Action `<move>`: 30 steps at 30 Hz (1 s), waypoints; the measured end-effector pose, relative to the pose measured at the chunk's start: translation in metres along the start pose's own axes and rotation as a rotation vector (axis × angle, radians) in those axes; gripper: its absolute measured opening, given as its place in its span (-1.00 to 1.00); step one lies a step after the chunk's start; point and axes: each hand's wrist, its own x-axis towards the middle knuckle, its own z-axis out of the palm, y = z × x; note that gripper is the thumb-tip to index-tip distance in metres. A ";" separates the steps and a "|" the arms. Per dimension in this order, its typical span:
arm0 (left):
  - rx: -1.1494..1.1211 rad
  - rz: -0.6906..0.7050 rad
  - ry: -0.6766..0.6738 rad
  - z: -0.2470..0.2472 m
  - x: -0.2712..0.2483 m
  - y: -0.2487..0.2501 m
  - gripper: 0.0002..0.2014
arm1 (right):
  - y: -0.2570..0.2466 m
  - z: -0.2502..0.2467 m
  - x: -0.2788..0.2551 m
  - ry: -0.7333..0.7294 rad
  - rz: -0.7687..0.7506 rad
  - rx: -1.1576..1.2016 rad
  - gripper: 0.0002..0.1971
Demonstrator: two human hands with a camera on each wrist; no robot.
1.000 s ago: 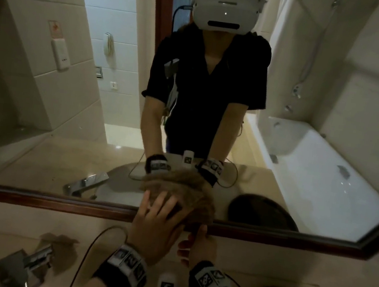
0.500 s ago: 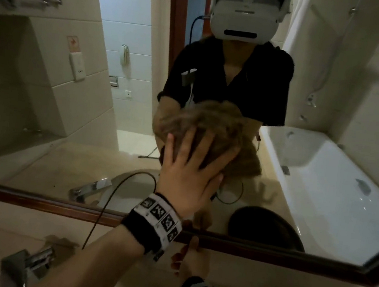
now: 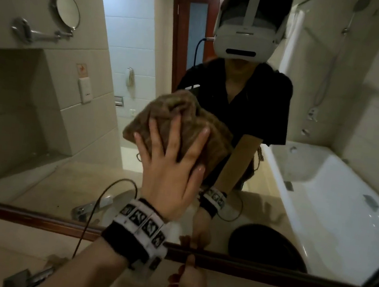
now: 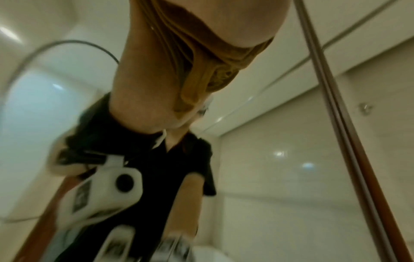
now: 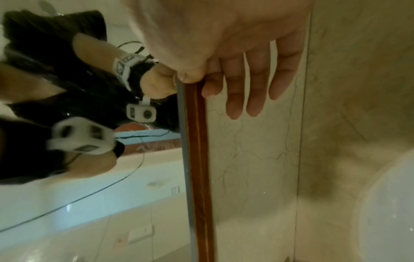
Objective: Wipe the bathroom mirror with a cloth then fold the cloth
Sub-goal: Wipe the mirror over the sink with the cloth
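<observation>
A crumpled brown cloth (image 3: 175,115) lies flat against the glass of the big wall mirror (image 3: 41,139). My left hand (image 3: 171,162) presses on it with fingers spread and straight, at the middle of the glass. In the left wrist view the cloth (image 4: 215,53) is bunched under the palm, next to the mirror's wooden frame (image 4: 336,106). My right hand (image 3: 190,284) rests low at the bottom frame (image 3: 263,269). Its thumb sits on the frame (image 5: 197,159), and its straight fingers (image 5: 255,85) lie on the marble wall below.
A chrome faucet (image 3: 31,276) stands at the lower left over the beige counter. A thin cable (image 3: 93,215) hangs from my left wrist. The mirror reflects a person in a headset, a white bathtub, a round wall mirror and a dark round object.
My left hand has slid the cloth up the glass from the bottom frame to the middle. The right hand has stayed at the bottom frame.
</observation>
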 end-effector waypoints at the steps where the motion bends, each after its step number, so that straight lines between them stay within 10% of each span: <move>1: 0.033 -0.011 0.025 -0.005 0.019 0.007 -0.38 | -0.004 -0.001 -0.003 -0.018 0.028 0.007 -0.54; 9: 0.236 0.332 -0.336 0.040 -0.085 -0.026 -0.41 | -0.016 -0.011 -0.004 -0.066 0.089 0.010 -0.66; 13: 0.264 0.185 -0.598 0.039 -0.158 -0.078 -0.47 | -0.010 -0.014 0.002 -0.089 0.087 -0.036 -0.59; 23: 0.071 -0.260 -0.156 0.009 -0.076 -0.120 -0.32 | 0.007 -0.001 0.007 -0.072 0.011 0.045 -0.50; 30: 0.195 -0.067 -0.728 0.044 -0.224 -0.142 -0.35 | 0.040 0.043 0.011 0.011 -0.116 0.082 -0.30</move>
